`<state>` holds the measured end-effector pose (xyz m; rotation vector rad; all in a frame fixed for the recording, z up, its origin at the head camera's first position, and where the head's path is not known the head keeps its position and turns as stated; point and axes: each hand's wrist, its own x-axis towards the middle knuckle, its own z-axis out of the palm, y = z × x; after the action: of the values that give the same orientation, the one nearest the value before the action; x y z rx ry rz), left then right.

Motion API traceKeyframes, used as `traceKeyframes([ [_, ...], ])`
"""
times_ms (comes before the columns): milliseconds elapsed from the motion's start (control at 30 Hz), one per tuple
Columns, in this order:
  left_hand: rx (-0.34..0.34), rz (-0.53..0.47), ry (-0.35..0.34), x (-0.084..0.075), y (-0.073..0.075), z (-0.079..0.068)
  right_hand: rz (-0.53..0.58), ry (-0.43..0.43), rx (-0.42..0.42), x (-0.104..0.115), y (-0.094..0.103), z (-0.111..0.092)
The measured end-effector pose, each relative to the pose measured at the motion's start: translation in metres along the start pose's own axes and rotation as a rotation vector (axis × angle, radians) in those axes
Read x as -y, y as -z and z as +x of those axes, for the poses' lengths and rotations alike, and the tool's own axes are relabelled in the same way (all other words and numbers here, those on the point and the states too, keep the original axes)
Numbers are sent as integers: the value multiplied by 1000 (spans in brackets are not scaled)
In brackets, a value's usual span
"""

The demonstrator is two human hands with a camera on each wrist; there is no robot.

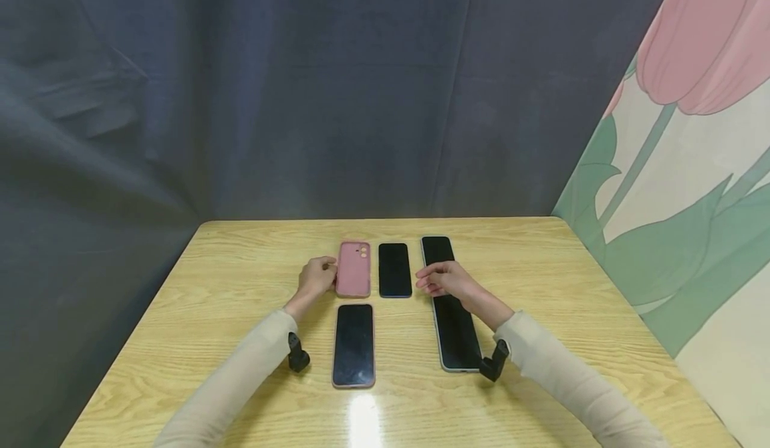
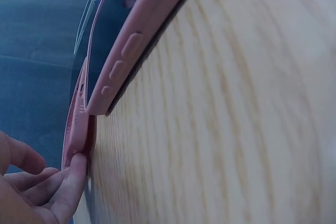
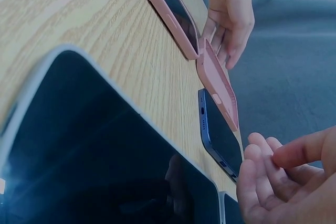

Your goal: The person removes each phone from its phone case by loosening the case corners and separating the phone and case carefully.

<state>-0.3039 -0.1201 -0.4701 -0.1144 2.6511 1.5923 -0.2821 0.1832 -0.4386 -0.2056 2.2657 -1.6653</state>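
My left hand (image 1: pixel 317 275) is at the left edge of a pink phone case (image 1: pixel 353 271), which lies with its hollow inside up. In the left wrist view, one fingertip (image 2: pixel 77 162) touches the case's side wall, while another finger stays raised off it. The right hand (image 1: pixel 448 281) hovers over the right-hand column of dark-screened devices, its fingers loosely bent with nothing between them. Between the hands lies a bare dark-blue phone (image 1: pixel 394 271), screen up. Nearer to me is a phone in a pink case (image 1: pixel 353 346), also screen up.
Under the right hand, a large light-framed device (image 1: pixel 456 334) lies in line with another dark-screened device (image 1: pixel 436 249); the hand hides where they meet. All rest on a wooden table (image 1: pixel 240 261). A dark curtain (image 1: pixel 361 100) hangs behind, and a tulip-painted wall (image 1: pixel 680 220) rises at right.
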Motion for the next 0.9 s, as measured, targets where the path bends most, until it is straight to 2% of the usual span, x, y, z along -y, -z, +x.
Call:
traceKeyframes([
  [200,14,-57,15,2,2,0,7,2,-1,-1,1,0],
  [333,-1,-70,12,2,3,-1,8,1,0,-1,2,0],
  [667,-46,-172,-21,0,2,-4,12,-4,-14,-1,11,-1],
  [900,-15,-203,-48,-1,0,-7,-22,-12,-58,-4,15,1],
])
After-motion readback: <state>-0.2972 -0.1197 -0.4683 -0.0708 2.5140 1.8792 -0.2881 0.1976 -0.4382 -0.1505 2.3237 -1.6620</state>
